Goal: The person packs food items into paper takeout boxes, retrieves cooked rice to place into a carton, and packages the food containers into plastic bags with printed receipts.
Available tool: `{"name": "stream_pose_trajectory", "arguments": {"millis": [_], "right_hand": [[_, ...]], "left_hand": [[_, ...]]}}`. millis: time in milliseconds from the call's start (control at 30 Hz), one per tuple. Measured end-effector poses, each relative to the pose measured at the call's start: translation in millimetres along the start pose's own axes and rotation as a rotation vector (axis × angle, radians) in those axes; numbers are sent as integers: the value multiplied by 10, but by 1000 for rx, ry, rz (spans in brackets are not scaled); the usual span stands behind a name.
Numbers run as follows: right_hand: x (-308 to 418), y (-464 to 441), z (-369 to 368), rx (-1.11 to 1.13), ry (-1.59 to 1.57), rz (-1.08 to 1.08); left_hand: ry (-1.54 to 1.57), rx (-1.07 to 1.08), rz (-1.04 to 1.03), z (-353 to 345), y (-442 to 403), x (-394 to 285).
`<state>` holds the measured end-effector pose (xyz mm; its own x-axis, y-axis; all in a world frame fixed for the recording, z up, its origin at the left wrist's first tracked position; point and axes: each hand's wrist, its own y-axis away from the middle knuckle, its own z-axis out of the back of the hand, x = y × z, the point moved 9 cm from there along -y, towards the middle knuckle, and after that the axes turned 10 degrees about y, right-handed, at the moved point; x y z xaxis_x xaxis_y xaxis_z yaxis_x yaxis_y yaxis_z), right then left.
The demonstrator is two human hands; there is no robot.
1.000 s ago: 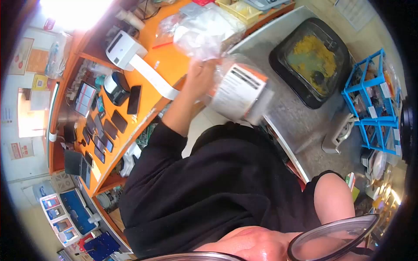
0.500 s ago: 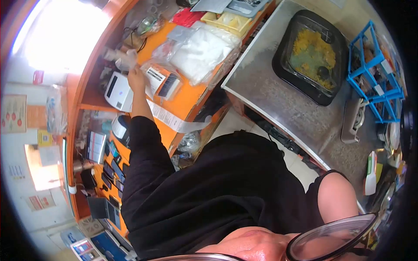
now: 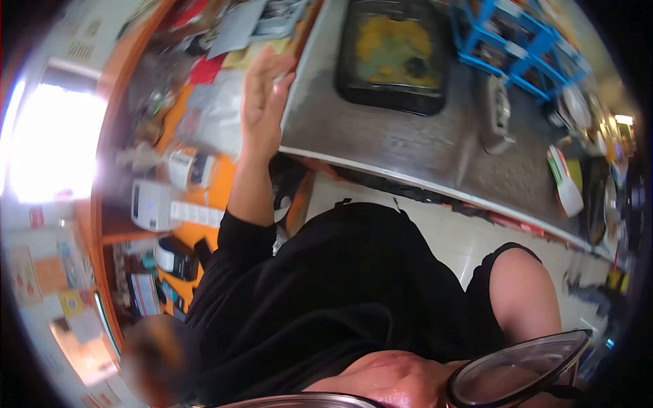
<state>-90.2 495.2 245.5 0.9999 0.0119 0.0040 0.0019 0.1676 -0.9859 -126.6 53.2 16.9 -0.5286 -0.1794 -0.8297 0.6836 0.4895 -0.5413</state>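
Note:
My left hand (image 3: pixel 262 109) is raised over the gap between the orange desk (image 3: pixel 216 189) and the grey metal worktop (image 3: pixel 381 146). Its fingers are extended and slightly bent, with nothing clearly held. Clear and white plastic bags (image 3: pixel 221 112) lie just left of it. Lower left, a bagged package with a printed label (image 3: pixel 190 166) rests on the desk beside a white label printer (image 3: pixel 153 204), from which a paper strip (image 3: pixel 197 213) runs out. My right arm (image 3: pixel 520 292) is bent at the right; that hand is outside the view.
A black pan with yellow contents (image 3: pixel 394 51) stands on the worktop, with blue racks (image 3: pixel 513 47) and a metal device (image 3: pixel 498 115) to its right. A white-and-green object (image 3: pixel 564 180) lies further right. A blurred round dark shape (image 3: pixel 160 360) is at the lower left.
The labelled package went from my left hand onto the desk near the printer. That hand then left the printer area and moved right, toward the worktop. The view has also shifted.

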Motion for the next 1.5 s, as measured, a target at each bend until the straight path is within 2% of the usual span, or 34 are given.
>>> {"name": "stream_pose_trajectory", "arguments": {"millis": [33,67,100,167,200,267,467,700,767,833,900,1033,1133,1200,1267,1333,1400,1500], "right_hand": [[55,26,207,-72,153,13],[100,45,371,-130,305,24],[153,74,513,-184,456,42],[242,157,826,-302,740,91],[299,131,1019,-284,803,98],[416,114,1416,-280,890,132],[524,295,2414,-218,990,164],[91,412,3182,-167,1073,149],[-16,452,3344,-174,1108,145],[-116,472,3446,-153,1163,147],[-221,498,3510,-146,1201,145],[-763,428,3617,15,1036,154],[-866,442,3794,-145,1236,278],[-1128,409,3884,74,1061,94],[-1315,455,4014,117,951,40],[-1417,560,4258,14,902,145],[-1522,625,4460,-9,983,166],[-1697,688,4861,8,1373,194]], "left_hand": [[120,277,-126,-581,-23,-261],[210,409,-163,-1158,25,-562],[305,684,-248,-1609,125,-781],[575,892,-224,-2384,427,-1094],[704,1002,-191,-2764,589,-1241],[854,973,-95,-3313,924,-1481],[1031,1202,-30,-4675,1481,-1461],[951,1201,69,-5904,1383,-777],[867,1136,204,-6122,1356,-405],[837,1011,471,-6336,1450,48],[753,1007,520,-6442,1341,393],[731,1032,554,-6834,1111,845],[723,1007,564,-7186,905,1059],[684,1037,552,-7426,850,1136],[652,1081,549,-7675,812,1172],[648,1094,581,-7876,802,1236],[645,1055,581,-8093,790,1297],[587,999,556,-8396,813,1365]]}}
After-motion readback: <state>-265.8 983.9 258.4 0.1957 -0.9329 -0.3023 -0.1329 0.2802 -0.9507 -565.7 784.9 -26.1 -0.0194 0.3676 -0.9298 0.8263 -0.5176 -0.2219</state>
